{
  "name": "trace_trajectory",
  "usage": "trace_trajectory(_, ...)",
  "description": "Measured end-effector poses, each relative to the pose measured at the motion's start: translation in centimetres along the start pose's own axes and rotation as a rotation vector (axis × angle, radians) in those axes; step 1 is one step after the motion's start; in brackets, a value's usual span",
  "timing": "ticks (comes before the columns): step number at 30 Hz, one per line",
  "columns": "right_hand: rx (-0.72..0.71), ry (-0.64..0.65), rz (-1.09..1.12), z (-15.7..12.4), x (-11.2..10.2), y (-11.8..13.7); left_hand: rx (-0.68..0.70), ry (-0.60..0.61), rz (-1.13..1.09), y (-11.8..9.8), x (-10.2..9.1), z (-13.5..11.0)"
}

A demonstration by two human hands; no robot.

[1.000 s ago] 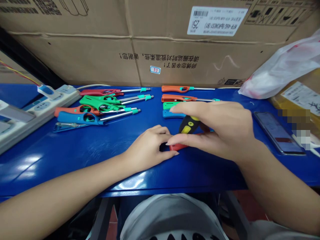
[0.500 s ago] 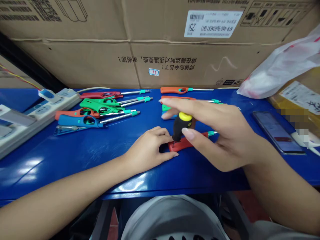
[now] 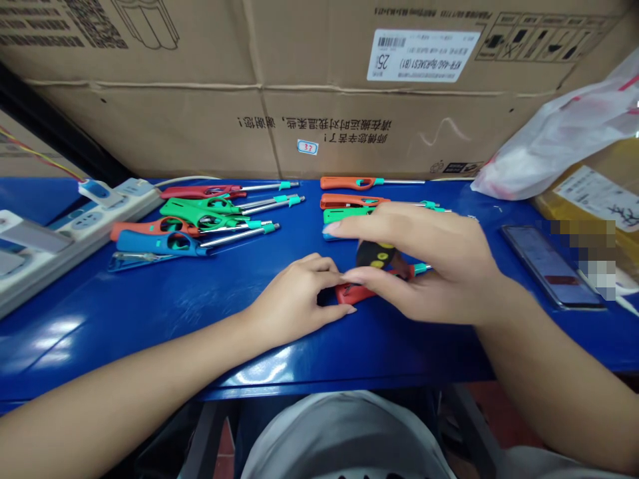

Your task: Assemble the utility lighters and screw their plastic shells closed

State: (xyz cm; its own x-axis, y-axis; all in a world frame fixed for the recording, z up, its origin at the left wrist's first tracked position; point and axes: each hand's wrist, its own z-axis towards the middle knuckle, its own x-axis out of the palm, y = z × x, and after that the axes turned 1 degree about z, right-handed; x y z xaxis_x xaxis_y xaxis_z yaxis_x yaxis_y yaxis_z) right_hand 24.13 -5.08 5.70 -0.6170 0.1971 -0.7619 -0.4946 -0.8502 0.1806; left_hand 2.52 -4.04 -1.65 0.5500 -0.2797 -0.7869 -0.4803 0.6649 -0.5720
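A red long-nosed lighter (image 3: 353,293) lies on the blue table with its metal nozzle toward the right. My left hand (image 3: 299,293) grips its handle end between thumb and fingers. Above the lighter, my right hand (image 3: 439,259) has a stubby screwdriver (image 3: 374,255) with a black and yellow handle, tilted under the palm, held by its lower fingers. The thumb and index finger are spread apart. The right thumb tip is close to the left fingertips and the lighter's end; whether they touch I cannot tell. The screwdriver's tip is hidden.
Several lighters, among them a blue one (image 3: 160,243), lie at the left beside a white power strip (image 3: 90,223). More, including an orange lighter (image 3: 347,182), lie at the back. A phone (image 3: 552,266) and a plastic bag (image 3: 559,143) are rightward. A cardboard box (image 3: 200,133) stands behind.
The screwdriver has come up off the red lighter and tipped over into my right palm. My right thumb has moved left toward the lighter's end. My left hand stays put.
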Motion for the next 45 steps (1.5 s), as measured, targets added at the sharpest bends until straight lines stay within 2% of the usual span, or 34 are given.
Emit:
trace_trajectory(2, 0.016, -0.013, -0.045, -0.02, 0.01, -0.09, 0.002, 0.005, 0.005, 0.01, -0.01, 0.01)
trace_trajectory(7, -0.028, 0.157, 0.251, 0.03, -0.44, -0.31, -0.010, 0.026, -0.003, -0.17, -0.20, 0.00)
trace_trajectory(9, -0.024, 0.104, 0.210, -0.05, -0.28, -0.42, -0.007, 0.026, 0.004, -0.20, -0.21, -0.01)
trace_trajectory(12, 0.016, -0.052, -0.032, -0.20, 0.21, -0.60, 0.010, 0.008, 0.027, -0.13, -0.16, 0.01)
trace_trajectory(14, 0.035, -0.078, -0.105, -0.23, 0.28, -0.61, 0.020, 0.005, 0.036, -0.09, -0.15, 0.02)
trace_trajectory(19, 0.017, 0.082, 0.173, -0.12, -0.31, -0.27, 0.010, 0.024, 0.020, -0.09, -0.19, -0.01)
trace_trajectory(21, 0.004, 0.052, 0.089, -0.08, -0.24, -0.20, 0.018, 0.019, 0.029, -0.09, -0.16, -0.02)
trace_trajectory(25, 0.004, -0.009, -0.254, -0.05, 0.07, -0.30, 0.028, -0.002, 0.054, -0.08, -0.08, -0.03)
trace_trajectory(27, 0.002, 0.029, -0.211, -0.04, -0.01, -0.39, 0.017, 0.008, 0.049, -0.10, -0.07, -0.05)
trace_trajectory(31, -0.037, 0.050, 0.064, 0.02, -0.14, -0.48, 0.000, 0.019, 0.043, -0.16, -0.09, -0.10)
trace_trajectory(33, -0.049, -0.008, -0.023, 0.05, -0.06, -0.49, 0.011, 0.005, 0.047, -0.12, -0.06, -0.12)
trace_trajectory(35, -0.065, -0.067, -0.211, 0.04, -0.03, -0.50, 0.029, -0.008, 0.049, -0.02, -0.01, -0.14)
trace_trajectory(37, -0.064, -0.068, -0.312, -0.04, -0.14, -0.53, 0.038, -0.012, 0.043, 0.06, 0.03, -0.15)
trace_trajectory(39, -0.045, -0.004, -0.215, -0.15, -0.28, -0.57, 0.024, 0.004, 0.038, 0.05, 0.04, -0.14)
trace_trajectory(42, -0.043, 0.052, 0.056, -0.22, -0.18, -0.60, 0.001, 0.010, 0.033, -0.11, 0.01, -0.14)
trace_trajectory(43, -0.050, 0.044, 0.084, -0.21, -0.03, -0.59, -0.001, 0.004, 0.033, -0.18, 0.00, -0.15)
trace_trajectory(45, -0.042, 0.005, -0.007, -0.14, 0.30, -0.55, 0.005, -0.008, 0.038, -0.26, 0.00, -0.16)
